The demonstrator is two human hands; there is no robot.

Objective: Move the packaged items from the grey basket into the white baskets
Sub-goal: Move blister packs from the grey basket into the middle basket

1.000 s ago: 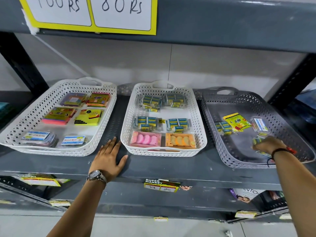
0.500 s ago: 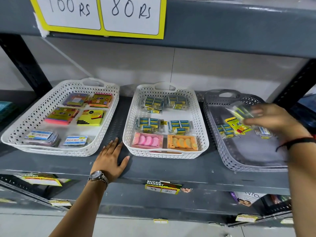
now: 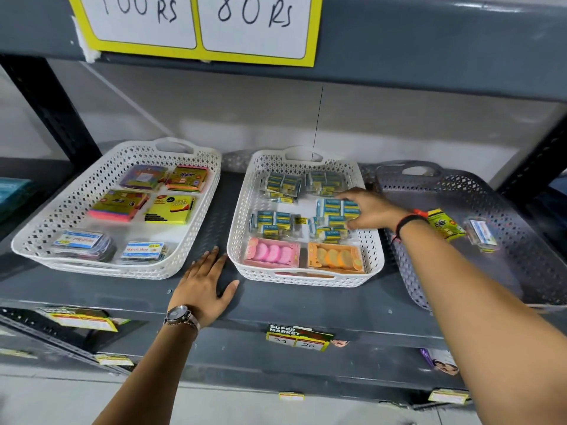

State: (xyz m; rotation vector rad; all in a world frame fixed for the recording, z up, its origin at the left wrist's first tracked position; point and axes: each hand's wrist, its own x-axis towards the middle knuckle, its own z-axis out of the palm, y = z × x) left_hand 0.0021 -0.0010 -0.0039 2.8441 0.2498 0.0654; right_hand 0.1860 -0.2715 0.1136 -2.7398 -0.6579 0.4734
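My right hand point(image 3: 371, 211) reaches over the right side of the middle white basket point(image 3: 303, 279), its fingers closed on a clear pack of blue-and-yellow erasers point(image 3: 333, 210) that lies on similar packs there. The grey basket point(image 3: 521, 271) stands at the right; a yellow-green packet point(image 3: 445, 227) and a small clear packet with a blue label point(image 3: 481, 234) lie in it, partly behind my forearm. My left hand point(image 3: 204, 286) rests flat on the shelf between the two white baskets, holding nothing. The left white basket point(image 3: 92, 268) holds sticky-note pads and small label packs.
All three baskets sit on a dark grey metal shelf point(image 3: 306, 305) with a second shelf board close overhead carrying price cards point(image 3: 196, 23). Pink point(image 3: 271, 253) and orange point(image 3: 336, 257) boxes fill the middle basket's front row. Price tags point(image 3: 296, 337) hang on the shelf edge.
My right hand lifted a clear eraser pack out of the grey basket and carried it left into the middle white basket. My left hand stayed flat on the shelf.
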